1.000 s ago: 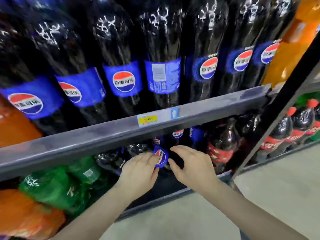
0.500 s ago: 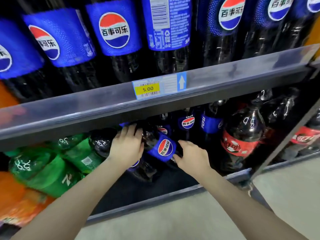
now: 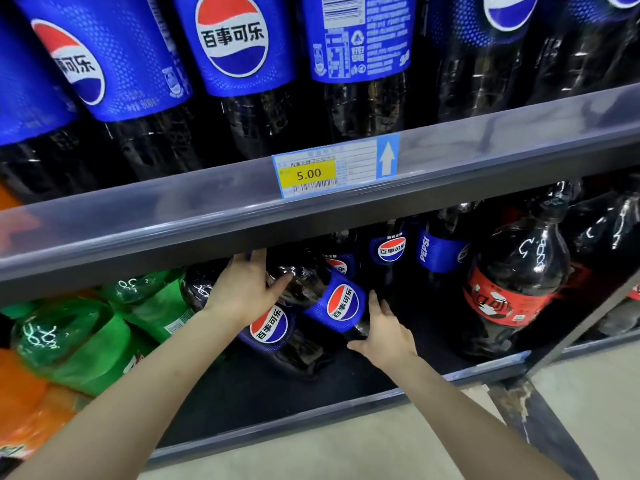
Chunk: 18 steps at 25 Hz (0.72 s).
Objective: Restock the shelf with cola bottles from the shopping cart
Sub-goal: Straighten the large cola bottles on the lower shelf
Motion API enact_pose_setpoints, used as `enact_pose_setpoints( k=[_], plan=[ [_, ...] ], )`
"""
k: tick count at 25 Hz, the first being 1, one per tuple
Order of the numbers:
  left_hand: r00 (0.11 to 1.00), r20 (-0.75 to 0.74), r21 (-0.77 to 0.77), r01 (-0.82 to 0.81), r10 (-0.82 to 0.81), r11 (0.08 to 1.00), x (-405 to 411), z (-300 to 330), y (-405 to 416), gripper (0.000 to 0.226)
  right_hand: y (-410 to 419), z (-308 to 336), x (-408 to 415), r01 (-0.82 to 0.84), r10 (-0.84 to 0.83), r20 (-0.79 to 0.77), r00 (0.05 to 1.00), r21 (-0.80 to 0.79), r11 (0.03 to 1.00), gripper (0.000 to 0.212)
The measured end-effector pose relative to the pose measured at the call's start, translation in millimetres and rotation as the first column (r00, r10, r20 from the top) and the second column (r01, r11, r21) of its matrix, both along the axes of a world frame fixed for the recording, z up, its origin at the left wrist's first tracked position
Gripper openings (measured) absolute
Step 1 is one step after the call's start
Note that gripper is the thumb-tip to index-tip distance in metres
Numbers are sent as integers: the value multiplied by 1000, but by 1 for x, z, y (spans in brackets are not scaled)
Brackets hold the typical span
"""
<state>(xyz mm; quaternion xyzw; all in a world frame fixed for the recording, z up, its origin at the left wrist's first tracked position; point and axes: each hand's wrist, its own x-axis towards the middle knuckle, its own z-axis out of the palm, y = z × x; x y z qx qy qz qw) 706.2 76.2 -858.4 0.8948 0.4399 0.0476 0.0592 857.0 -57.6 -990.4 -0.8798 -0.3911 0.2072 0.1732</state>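
Head view: your left hand (image 3: 242, 289) lies over the shoulder of a dark plastic cola bottle with a blue label (image 3: 329, 299), fingers curved round it, while your right hand (image 3: 384, 332) sits at the bottle's lower end with fingers spread and fairly straight, touching rather than clasping. The bottle is tilted, at the centre of the frame, on the dark bottom shelf (image 3: 346, 407), leaning over a second blue-labelled cola bottle (image 3: 273, 332) just below and left of it.

To finish this placement well, I judge you should bring the tilted bottle upright with the left hand while the right steadies its base, then slide it back against the standing row of small blue-labelled bottles (image 3: 391, 251) behind, logo facing out. Mind the grey shelf rail with the yellow price tag (image 3: 308, 173) just above your left fingers; headroom looks tight.

Your left fingertips vanish under that rail, so how firmly they hold is uncertain. The bottle's cap is hidden in shadow. The shopping cart is not in frame. At the right, the large red-labelled cola bottle (image 3: 516, 285) is clear, but the things behind it are too dark to name.
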Motion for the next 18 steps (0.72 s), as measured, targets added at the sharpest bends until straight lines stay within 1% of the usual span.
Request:
enact_pose_setpoints(
  k=[5, 8, 11, 15, 18],
  plan=[
    [999, 44, -4, 16, -16, 1000, -2, 0, -4, 73, 2, -15, -3, 18, -19, 7, 1000, 41, 999, 91],
    [999, 32, 5, 21, -21, 1000, -4, -1, -8, 77, -2, -20, -5, 21, -21, 0, 1000, 64, 998, 88],
    [996, 60, 35, 60, -63, 998, -4, -1, -14, 80, -7, -24, -7, 47, -45, -25, 999, 95, 994, 88],
    [988, 19, 104, 153, -156, 983, 6, 4, -27, 78, -17, -27, -7, 103, -96, -52, 994, 146, 984, 89],
    [977, -57, 173, 210, -203, 962, 21, 10, -36, 77, -22, -30, -8, 176, -157, -111, 981, 187, 966, 90]
  ],
)
